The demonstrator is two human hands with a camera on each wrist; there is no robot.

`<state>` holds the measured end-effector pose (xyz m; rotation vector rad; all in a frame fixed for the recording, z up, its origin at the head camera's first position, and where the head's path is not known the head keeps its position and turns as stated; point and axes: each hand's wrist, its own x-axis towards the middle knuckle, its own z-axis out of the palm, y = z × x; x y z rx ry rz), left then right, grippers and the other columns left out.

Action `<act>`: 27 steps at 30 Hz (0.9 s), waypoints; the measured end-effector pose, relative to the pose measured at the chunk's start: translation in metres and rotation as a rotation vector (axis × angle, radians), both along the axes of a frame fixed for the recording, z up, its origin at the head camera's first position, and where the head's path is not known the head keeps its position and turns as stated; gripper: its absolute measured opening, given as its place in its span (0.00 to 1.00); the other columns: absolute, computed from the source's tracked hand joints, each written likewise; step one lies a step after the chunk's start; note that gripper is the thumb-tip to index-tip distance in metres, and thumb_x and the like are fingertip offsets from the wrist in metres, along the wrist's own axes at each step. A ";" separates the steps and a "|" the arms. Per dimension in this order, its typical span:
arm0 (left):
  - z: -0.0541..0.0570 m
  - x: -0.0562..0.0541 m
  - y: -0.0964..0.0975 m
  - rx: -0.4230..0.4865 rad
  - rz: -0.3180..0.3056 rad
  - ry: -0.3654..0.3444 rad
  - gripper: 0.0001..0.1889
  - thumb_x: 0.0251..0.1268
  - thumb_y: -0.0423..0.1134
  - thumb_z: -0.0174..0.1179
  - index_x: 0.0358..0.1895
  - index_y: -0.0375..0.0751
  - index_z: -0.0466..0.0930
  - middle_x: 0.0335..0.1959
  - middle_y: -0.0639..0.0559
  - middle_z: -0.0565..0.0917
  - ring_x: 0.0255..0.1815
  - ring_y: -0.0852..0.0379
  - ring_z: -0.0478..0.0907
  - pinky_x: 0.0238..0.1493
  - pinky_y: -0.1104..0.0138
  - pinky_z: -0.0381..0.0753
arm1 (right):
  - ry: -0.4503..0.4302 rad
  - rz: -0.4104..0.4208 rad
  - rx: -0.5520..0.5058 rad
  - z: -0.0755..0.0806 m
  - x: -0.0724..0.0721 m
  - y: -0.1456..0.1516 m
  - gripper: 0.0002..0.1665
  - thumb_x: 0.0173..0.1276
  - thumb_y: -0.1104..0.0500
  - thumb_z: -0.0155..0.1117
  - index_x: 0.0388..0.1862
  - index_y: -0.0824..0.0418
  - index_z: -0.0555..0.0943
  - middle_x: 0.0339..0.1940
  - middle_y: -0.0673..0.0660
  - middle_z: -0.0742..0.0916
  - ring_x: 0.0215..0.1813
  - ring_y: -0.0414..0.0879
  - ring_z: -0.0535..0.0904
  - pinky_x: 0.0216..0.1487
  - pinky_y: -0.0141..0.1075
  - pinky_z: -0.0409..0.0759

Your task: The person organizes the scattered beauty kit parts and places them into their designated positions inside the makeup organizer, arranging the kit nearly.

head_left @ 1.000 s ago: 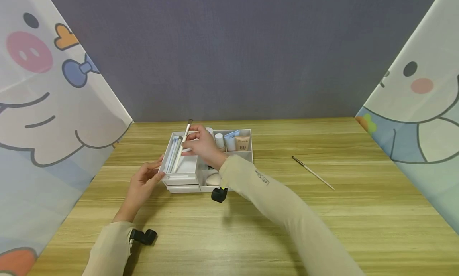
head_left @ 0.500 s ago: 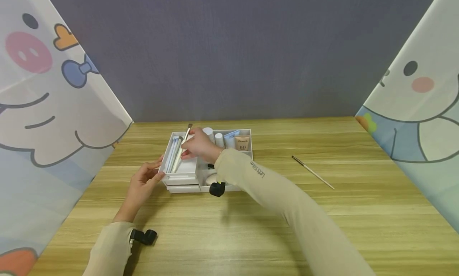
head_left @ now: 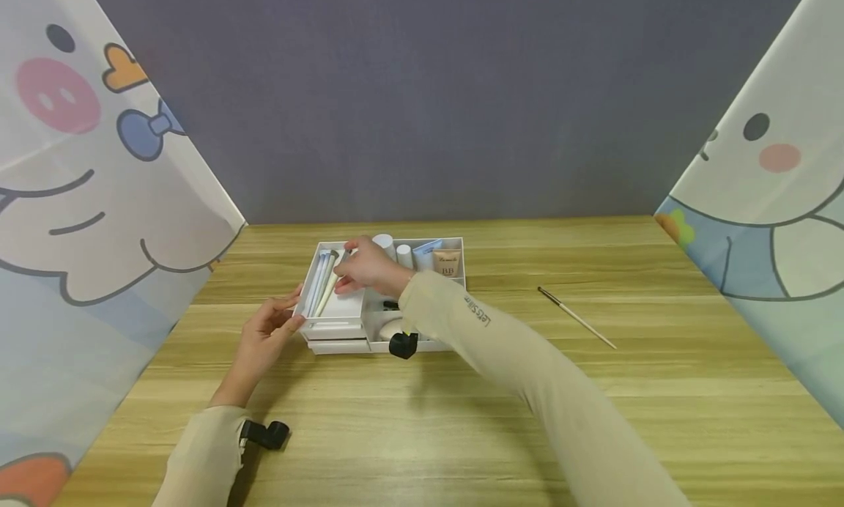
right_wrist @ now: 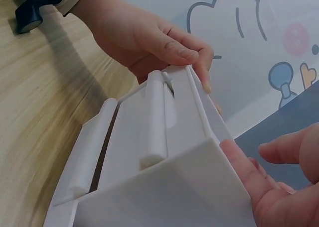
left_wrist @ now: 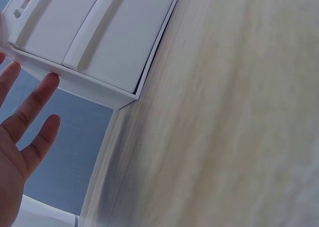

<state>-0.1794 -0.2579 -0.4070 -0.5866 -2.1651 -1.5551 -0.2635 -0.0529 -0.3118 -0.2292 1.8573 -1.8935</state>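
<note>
A white makeup organizer (head_left: 339, 330) with stacked drawers stands on the table. Several makeup brushes (head_left: 318, 291) lie in its upper left tray. My right hand (head_left: 369, 267) reaches low over this tray and pinches a pale-handled brush (head_left: 327, 300), now almost flat beside the others. In the right wrist view, the tray wall hides that brush, and one finger (right_wrist: 234, 155) sits at the rim. My left hand (head_left: 262, 335) holds the organizer's front left corner. Its thumb is at the front edge and its fingers lie along the outer side, as the left wrist view shows (left_wrist: 35, 107).
Further compartments hold white-capped bottles (head_left: 404, 254), a blue tube (head_left: 425, 253), a tan BB tube (head_left: 448, 261) and a pale rounded puff (head_left: 390, 331). A thin brush (head_left: 576, 317) lies alone on the table to the right. A grey panel (head_left: 448, 104) rises behind the table.
My right hand has lowered the brush: its tip has dropped from above the tray's back edge to within the tray. The left hand stays at the organizer's corner.
</note>
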 end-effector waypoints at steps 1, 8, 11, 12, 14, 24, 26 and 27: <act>0.000 0.000 0.000 0.001 0.002 -0.003 0.11 0.64 0.17 0.57 0.49 0.16 0.72 0.62 0.66 0.76 0.42 0.69 0.81 0.41 0.80 0.78 | 0.000 -0.001 -0.007 0.000 0.000 0.000 0.38 0.68 0.77 0.55 0.75 0.73 0.56 0.42 0.73 0.82 0.24 0.49 0.79 0.37 0.39 0.86; 0.002 0.001 0.001 0.008 -0.013 -0.011 0.12 0.64 0.15 0.57 0.50 0.19 0.73 0.63 0.65 0.77 0.43 0.69 0.81 0.42 0.79 0.78 | 0.008 -0.020 -0.085 -0.005 0.000 0.002 0.34 0.69 0.77 0.55 0.72 0.72 0.59 0.37 0.66 0.81 0.25 0.49 0.80 0.37 0.40 0.86; 0.002 0.001 0.001 0.011 -0.016 -0.001 0.12 0.64 0.15 0.56 0.50 0.19 0.74 0.62 0.65 0.77 0.43 0.69 0.81 0.42 0.79 0.78 | 0.019 -0.023 -0.148 -0.008 0.001 0.004 0.32 0.69 0.77 0.55 0.71 0.72 0.60 0.36 0.64 0.80 0.26 0.49 0.80 0.38 0.40 0.86; 0.002 0.000 0.001 0.012 -0.016 0.003 0.12 0.63 0.15 0.56 0.50 0.19 0.74 0.62 0.65 0.77 0.43 0.69 0.81 0.42 0.79 0.78 | 0.025 -0.022 -0.167 -0.009 0.002 0.006 0.32 0.70 0.77 0.55 0.70 0.72 0.60 0.36 0.63 0.80 0.27 0.48 0.81 0.39 0.40 0.86; 0.002 0.000 0.001 0.013 -0.014 0.006 0.12 0.62 0.13 0.56 0.49 0.18 0.74 0.62 0.65 0.78 0.43 0.68 0.82 0.42 0.79 0.78 | 0.035 -0.014 -0.207 -0.010 0.003 0.009 0.32 0.70 0.76 0.55 0.71 0.72 0.60 0.38 0.64 0.80 0.29 0.48 0.81 0.41 0.41 0.86; 0.002 -0.001 0.002 0.003 -0.020 0.004 0.13 0.62 0.13 0.56 0.50 0.18 0.73 0.64 0.64 0.76 0.43 0.70 0.81 0.43 0.79 0.78 | 0.032 0.028 -0.341 -0.006 0.008 0.036 0.28 0.74 0.74 0.52 0.71 0.69 0.61 0.44 0.66 0.80 0.35 0.47 0.82 0.50 0.45 0.84; 0.002 -0.001 0.001 0.004 -0.020 0.007 0.14 0.62 0.13 0.56 0.50 0.18 0.73 0.64 0.61 0.76 0.43 0.69 0.81 0.43 0.79 0.77 | 0.039 0.037 -0.349 -0.005 0.010 0.041 0.28 0.74 0.75 0.52 0.71 0.68 0.61 0.43 0.65 0.80 0.35 0.47 0.82 0.50 0.46 0.83; 0.002 -0.001 0.001 0.004 -0.021 0.009 0.14 0.62 0.13 0.56 0.50 0.18 0.73 0.65 0.59 0.76 0.43 0.69 0.81 0.43 0.79 0.77 | 0.043 0.041 -0.350 -0.005 0.011 0.044 0.28 0.74 0.75 0.52 0.71 0.68 0.61 0.43 0.65 0.80 0.35 0.47 0.82 0.50 0.46 0.83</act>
